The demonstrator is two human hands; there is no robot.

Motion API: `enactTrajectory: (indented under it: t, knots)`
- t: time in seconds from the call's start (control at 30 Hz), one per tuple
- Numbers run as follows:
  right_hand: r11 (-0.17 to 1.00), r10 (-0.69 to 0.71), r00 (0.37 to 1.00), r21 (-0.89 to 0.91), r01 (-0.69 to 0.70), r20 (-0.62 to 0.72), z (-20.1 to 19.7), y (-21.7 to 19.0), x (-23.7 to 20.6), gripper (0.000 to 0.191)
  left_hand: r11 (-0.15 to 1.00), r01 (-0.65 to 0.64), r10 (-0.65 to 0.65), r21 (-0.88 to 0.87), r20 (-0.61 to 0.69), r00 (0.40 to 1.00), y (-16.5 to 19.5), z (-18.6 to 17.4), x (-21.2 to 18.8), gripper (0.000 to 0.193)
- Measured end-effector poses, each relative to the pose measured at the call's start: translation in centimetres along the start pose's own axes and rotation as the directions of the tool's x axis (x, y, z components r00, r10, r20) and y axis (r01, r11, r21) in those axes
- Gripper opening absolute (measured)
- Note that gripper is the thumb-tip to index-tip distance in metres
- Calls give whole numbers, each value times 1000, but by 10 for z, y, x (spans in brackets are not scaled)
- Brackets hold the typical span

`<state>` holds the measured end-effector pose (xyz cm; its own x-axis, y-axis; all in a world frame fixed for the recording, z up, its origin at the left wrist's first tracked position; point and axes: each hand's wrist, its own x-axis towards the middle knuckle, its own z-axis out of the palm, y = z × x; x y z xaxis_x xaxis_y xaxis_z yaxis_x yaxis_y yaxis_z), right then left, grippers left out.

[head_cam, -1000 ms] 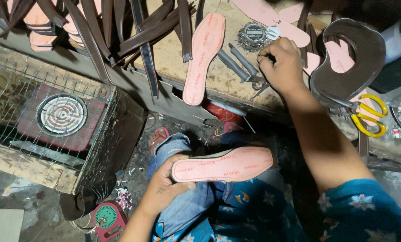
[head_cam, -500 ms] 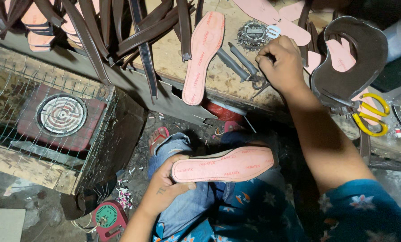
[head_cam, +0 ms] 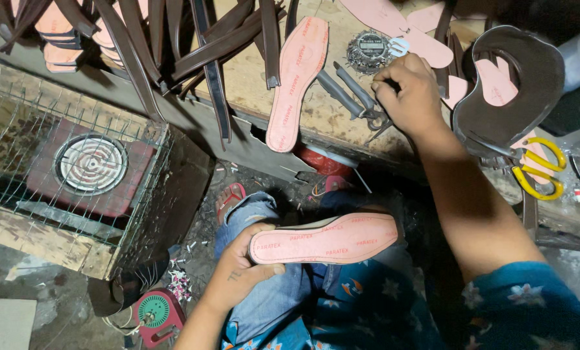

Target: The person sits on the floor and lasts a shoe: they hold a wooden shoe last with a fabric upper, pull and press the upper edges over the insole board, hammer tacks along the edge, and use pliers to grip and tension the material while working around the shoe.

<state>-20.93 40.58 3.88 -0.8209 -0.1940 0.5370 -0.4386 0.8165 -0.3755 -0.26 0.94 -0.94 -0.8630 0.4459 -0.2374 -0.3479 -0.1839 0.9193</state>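
Note:
My left hand (head_cam: 241, 272) grips the heel end of a pink shoe insole (head_cam: 332, 238), held flat over my lap. Up on the wooden bench (head_cam: 251, 78), my right hand (head_cam: 410, 97) is curled with its fingertips down beside grey pliers (head_cam: 355, 97); whether it grips anything is hidden. A second pink insole (head_cam: 296, 81) lies lengthwise on the bench left of the pliers. A round tin of small metal tacks (head_cam: 371, 48) stands just beyond that hand.
Dark brown leather straps (head_cam: 173, 45) hang over the bench's left edge. A brown cut-out upper piece (head_cam: 517, 84) and yellow-handled scissors (head_cam: 539, 172) lie at right. A wire-caged electric coil heater (head_cam: 92, 165) stands at left, a small red device (head_cam: 157, 314) on the floor.
My right hand has shifted slightly on the bench near the pliers. The left hand and its insole have stayed put.

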Motion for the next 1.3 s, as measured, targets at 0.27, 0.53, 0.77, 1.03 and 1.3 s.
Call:
enactTrajectory:
  t: [0.27,0.53,0.77,1.03,1.3]
  knots:
    - [1000,3,1000,3,-3,-1,0,-3,1,6,1000,11,-11,-7,0,1000,1,-1,0,69]
    - [999,-15,1000,30,15,13,1,-1,1,5,1000,14,-14,-2,-7,1000,-1,-2,1,69]
    - [997,-39,997,-64,43,61,0,2,5,5,1000,12,-11,-25,3,1000,-2,-2,0,70]
    - [971,-84,984,-209,116,154,3,-10,31,9,999,16,-15,-50,10,1000,1,1,-1,70]
    - [925,-160,966,-311,218,201,7,-10,35,3,1000,14,-14,-25,1,1000,4,1,-3,70]
